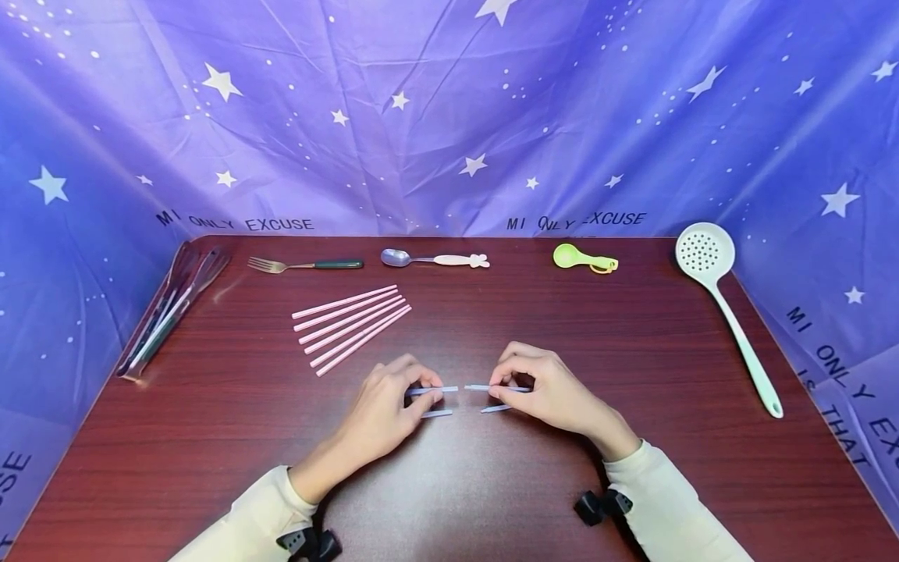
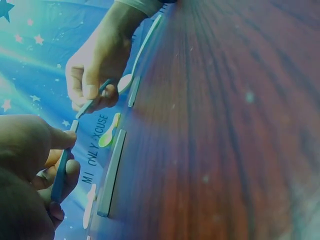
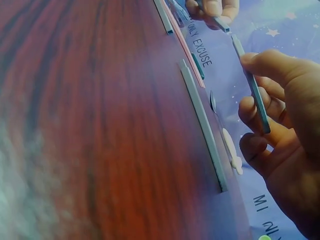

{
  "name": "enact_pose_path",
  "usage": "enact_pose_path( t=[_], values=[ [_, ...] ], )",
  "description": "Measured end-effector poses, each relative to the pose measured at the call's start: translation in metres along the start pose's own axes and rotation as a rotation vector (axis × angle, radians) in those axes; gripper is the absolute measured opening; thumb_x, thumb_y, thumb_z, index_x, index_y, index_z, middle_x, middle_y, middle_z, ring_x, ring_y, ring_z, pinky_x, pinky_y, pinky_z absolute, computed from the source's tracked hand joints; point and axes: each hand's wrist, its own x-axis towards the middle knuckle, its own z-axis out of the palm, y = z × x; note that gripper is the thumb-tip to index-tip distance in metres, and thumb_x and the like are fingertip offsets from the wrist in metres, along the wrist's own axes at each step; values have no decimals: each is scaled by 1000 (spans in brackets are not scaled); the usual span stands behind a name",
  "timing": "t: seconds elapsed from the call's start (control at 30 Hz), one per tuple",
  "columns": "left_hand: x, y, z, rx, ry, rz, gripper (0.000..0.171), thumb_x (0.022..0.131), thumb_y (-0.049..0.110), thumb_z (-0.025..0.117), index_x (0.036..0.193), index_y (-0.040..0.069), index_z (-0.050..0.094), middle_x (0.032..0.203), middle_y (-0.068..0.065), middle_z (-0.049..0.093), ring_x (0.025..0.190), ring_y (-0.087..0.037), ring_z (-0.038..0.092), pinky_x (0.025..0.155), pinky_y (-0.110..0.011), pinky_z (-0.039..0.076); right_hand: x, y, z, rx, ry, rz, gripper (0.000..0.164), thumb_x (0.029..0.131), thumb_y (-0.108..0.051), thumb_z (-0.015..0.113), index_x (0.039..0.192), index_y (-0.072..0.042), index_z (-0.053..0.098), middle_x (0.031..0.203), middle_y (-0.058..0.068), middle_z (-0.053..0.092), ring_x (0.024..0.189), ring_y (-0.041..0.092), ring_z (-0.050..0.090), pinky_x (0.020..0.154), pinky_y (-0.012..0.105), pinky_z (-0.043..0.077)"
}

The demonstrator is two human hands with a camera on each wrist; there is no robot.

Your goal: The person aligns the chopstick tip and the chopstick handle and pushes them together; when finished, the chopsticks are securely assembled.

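My left hand [image 1: 382,407] pinches a pale blue chopstick section [image 1: 449,389] between thumb and fingers. Opposite it, my right hand [image 1: 544,388] holds a matching section [image 1: 477,387], whose narrower tip [image 3: 235,39] points at the other piece. The two facing ends are nearly in line, with a small gap between them in the head view. Below the hands, a second pair of sections lies on the table: one [image 1: 438,414] under the left hand, one [image 1: 495,408] under the right, each partly hidden in the head view.
Several pink sticks [image 1: 351,328] lie fanned out beyond the left hand. Along the back are a fork [image 1: 305,265], a spoon [image 1: 435,260] and a green measuring spoon [image 1: 584,257]. A skimmer [image 1: 726,312] lies right; clear-wrapped cutlery [image 1: 172,312] lies at the left edge.
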Motion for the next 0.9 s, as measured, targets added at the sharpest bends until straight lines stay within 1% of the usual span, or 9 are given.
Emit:
enact_pose_path(
  t=[0.2, 0.33, 0.57, 0.73, 0.87, 0.9],
  values=[
    [0, 2, 0, -2, -6, -3, 10, 87, 23, 83, 92, 25, 75, 88, 15, 64, 77, -3, 54, 74, -27, 40, 1, -3, 3, -1, 8, -24, 20, 86, -5, 81, 89, -23, 74, 85, -8, 60, 73, 7, 56, 62, 20, 45],
    [-1, 2, 1, -9, -7, 3, 11, 87, 22, 83, 92, 25, 75, 89, 15, 64, 77, -3, 54, 74, -27, 40, 1, -4, 4, -1, 7, -48, 19, 87, -5, 80, 89, -23, 74, 86, -7, 61, 74, 6, 56, 62, 19, 45],
    [-1, 1, 1, -28, -11, 23, 10, 87, 22, 82, 93, 24, 74, 89, 14, 65, 78, -3, 55, 75, -28, 41, 1, -4, 5, -5, 6, -46, 19, 87, -5, 81, 89, -23, 74, 87, -7, 61, 75, 6, 57, 64, 20, 46],
    [-1, 2, 2, -11, 4, 61, 11, 87, 21, 83, 93, 23, 74, 88, 13, 65, 75, -3, 53, 73, -26, 39, 1, -3, 7, -12, 19, -50, 16, 87, -6, 80, 93, -19, 75, 89, -5, 64, 76, 7, 58, 65, 20, 46],
    [-2, 3, 2, 4, 21, 91, 11, 87, 21, 83, 94, 22, 74, 88, 12, 65, 73, -2, 51, 71, -26, 39, 1, -4, 8, -21, 28, -50, 17, 87, -6, 80, 96, -19, 76, 91, -4, 65, 77, 6, 59, 66, 18, 46],
    [-2, 3, 3, 4, 25, 96, 11, 87, 21, 83, 94, 22, 74, 88, 13, 64, 74, -1, 51, 72, -26, 40, 1, -4, 9, -20, 29, -48, 17, 87, -5, 80, 96, -19, 76, 92, -4, 64, 77, 6, 59, 66, 18, 47]
  ],
)
